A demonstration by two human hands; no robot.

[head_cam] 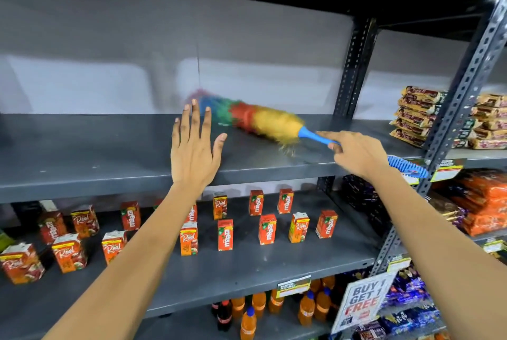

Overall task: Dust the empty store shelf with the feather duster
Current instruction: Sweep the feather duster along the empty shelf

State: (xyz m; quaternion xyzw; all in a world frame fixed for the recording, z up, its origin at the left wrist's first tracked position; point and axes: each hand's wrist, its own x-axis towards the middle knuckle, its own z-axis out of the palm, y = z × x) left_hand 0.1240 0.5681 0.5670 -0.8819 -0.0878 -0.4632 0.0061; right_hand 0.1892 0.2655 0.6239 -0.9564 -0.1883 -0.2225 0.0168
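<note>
We're mid-sweep: right hand (356, 154) is closed on the duster (255, 120) handle, index finger laid along it, blurred head lying on the empty shelf (96, 153) at about 12 o'clock from us. Left hand (193, 147) is open, fingers spread, holding nothing, at the head's 9 o'clock. Next we likely need strokes toward 9 o'clock, with the left hand kept clear.

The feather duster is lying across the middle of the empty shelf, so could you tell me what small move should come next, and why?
Probably sweep the feather duster leftward: the right hand grips its blue handle, its head is blurred, and the empty shelf stretches left. The open left hand should shift aside.
</note>
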